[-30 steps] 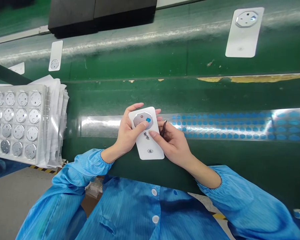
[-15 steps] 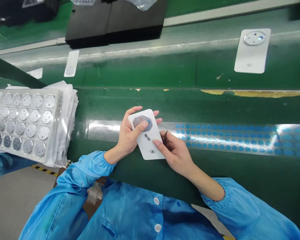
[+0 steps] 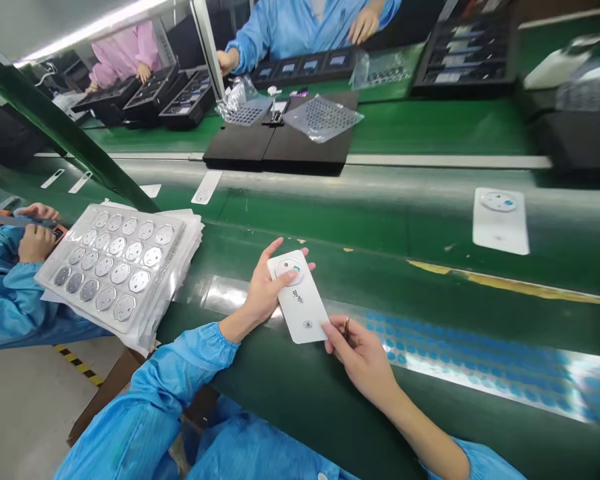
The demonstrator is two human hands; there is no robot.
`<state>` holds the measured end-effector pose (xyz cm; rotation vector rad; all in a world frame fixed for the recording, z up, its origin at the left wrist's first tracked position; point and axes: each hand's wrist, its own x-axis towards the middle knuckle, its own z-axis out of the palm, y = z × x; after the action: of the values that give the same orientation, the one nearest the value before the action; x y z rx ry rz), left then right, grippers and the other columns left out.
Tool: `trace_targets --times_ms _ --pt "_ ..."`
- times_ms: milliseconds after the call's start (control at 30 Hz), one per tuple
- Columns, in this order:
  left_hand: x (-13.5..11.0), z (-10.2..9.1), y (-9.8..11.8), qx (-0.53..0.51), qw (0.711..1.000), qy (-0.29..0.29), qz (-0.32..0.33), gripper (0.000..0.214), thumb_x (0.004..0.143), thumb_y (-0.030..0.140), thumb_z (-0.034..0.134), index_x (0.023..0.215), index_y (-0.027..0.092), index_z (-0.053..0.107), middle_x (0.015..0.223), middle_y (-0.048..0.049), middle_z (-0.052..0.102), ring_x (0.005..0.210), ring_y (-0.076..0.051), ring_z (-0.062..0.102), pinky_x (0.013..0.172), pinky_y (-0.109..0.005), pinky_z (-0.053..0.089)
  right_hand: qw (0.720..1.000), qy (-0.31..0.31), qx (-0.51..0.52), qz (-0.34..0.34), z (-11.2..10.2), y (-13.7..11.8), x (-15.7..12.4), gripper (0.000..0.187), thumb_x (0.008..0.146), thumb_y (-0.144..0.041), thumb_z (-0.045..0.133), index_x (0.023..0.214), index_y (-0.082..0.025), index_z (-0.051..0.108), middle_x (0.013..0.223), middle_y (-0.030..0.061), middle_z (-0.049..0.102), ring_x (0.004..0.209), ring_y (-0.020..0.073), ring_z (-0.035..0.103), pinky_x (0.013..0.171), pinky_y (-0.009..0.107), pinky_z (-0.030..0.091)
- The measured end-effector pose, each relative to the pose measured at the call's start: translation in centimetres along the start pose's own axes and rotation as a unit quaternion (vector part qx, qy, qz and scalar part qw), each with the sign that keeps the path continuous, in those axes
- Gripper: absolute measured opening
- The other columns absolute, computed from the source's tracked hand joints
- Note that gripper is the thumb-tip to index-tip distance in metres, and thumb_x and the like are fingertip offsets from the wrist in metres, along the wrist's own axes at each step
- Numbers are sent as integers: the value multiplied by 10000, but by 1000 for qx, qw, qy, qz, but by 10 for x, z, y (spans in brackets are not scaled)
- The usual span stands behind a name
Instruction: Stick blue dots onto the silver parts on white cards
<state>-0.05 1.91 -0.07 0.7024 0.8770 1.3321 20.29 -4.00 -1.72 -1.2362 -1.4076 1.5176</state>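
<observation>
Our left hand (image 3: 263,293) grips the white plate (image 3: 303,303) by its far half: the thumb presses down on the round metal disc (image 3: 289,270) set in that end, and the fingers curl up behind the plate's far edge. Our right hand (image 3: 363,357) is loosely closed, pinching a thin dark tool (image 3: 347,328) between its fingers, while a fingertip touches the plate's near right corner. So the plate sits between our hands, the left hand at its left and far end, the right hand just beside its near end.

The plate is held just above the left end of the strip of blue dots (image 3: 480,363), over the green worktop (image 3: 330,227). Its long axis runs slantwise, from the disc end, pointing away from us and a little left, to the plain end, pointing back toward our right hand. Its printed face is up. Left of the strip, well apart from it, stands a clear tray (image 3: 179,230) of similar discs on a white stack. Beyond the strip, toward its right, a second white plate (image 3: 500,223) lies flat on the worktop.
</observation>
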Motion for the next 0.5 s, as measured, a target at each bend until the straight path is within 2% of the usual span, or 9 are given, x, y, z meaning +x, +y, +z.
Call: trace_targets --times_ms 33,100,200,333,400,500 --pt "7 -6 1 32 999 -6 24 920 796 356 901 1540 299 363 1500 -148 631 1272 -305 700 1094 -494 541 1000 20 18 6 -3 -2 9 435 955 -634 682 861 -210 684 609 10 578 525 160 464 485 299 342" --pt "24 -19 8 145 986 22 78 838 867 345 815 1554 295 338 1581 -145 554 1349 -265 646 1149 -446 501 995 83 49 -1 -15 -11 35 486 887 -689 727 884 -207 663 602 -5 555 519 142 437 477 276 324" --pt "63 -44 31 338 928 117 104 596 940 267 663 1486 243 425 1538 -140 577 1303 -230 664 1130 -395 512 983 170 50 -52 -41 -30 90 544 816 -748 717 856 -220 593 607 -26 515 514 118 397 481 254 308" --pt "129 -81 81 453 857 231 86 493 917 182 664 1393 184 537 1543 -158 529 1391 -272 563 1184 -431 441 983 171 3 -65 -78 -49 150 477 810 -679 697 780 -223 560 617 -17 525 502 113 388 496 272 317" --pt "158 -98 104 510 801 308 58 519 911 190 699 1406 159 545 1547 -170 500 1474 -333 449 1239 -535 352 982 176 -40 -59 -89 -48 159 416 779 -600 748 774 -207 612 594 -7 540 517 137 433 513 287 330" --pt "190 -120 127 577 714 398 6 570 935 305 738 1453 178 535 1602 -150 423 1521 -394 339 1248 -658 270 974 193 -98 -64 -95 -35 142 389 801 -549 724 907 -175 717 639 13 600 575 181 497 581 321 374"
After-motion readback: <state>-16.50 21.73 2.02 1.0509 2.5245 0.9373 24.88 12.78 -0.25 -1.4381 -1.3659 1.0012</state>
